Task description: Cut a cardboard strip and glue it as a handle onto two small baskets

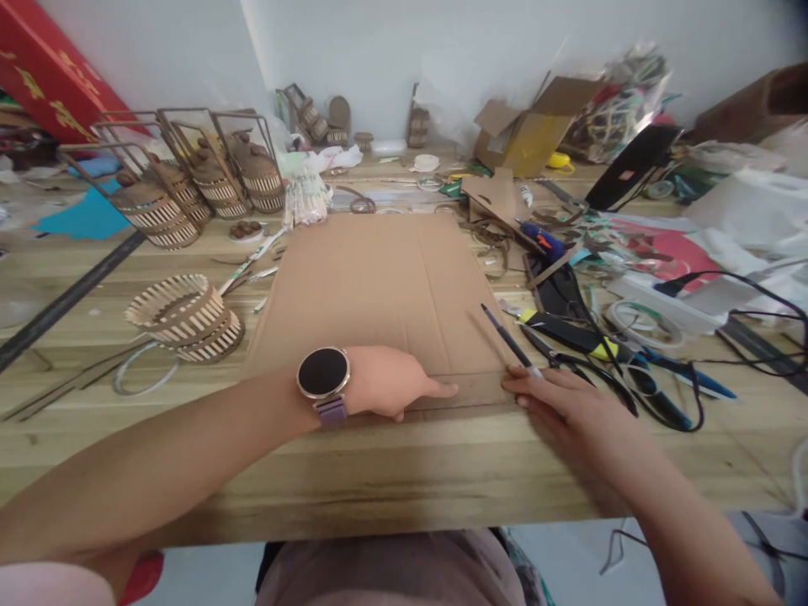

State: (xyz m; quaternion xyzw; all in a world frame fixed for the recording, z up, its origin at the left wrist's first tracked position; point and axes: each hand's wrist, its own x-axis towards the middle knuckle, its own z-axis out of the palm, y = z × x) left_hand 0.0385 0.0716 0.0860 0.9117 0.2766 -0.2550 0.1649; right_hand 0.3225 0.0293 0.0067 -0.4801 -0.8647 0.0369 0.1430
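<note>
Left hand (391, 383) unclenched on the cardboard (366, 286); right hand (577, 408), apart from it, closed around a dark pen-like tool (503, 333)

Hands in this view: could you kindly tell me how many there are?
2: the left hand rests on the near part of the cardboard; the right hand is by its near right corner, holding a dark pen-like tool.

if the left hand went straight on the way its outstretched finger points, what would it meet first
Most likely the fingertips of the right hand, across a short stretch of cardboard. Depth is unclear from this one view, so the left hand might pass slightly in front of them.
</note>
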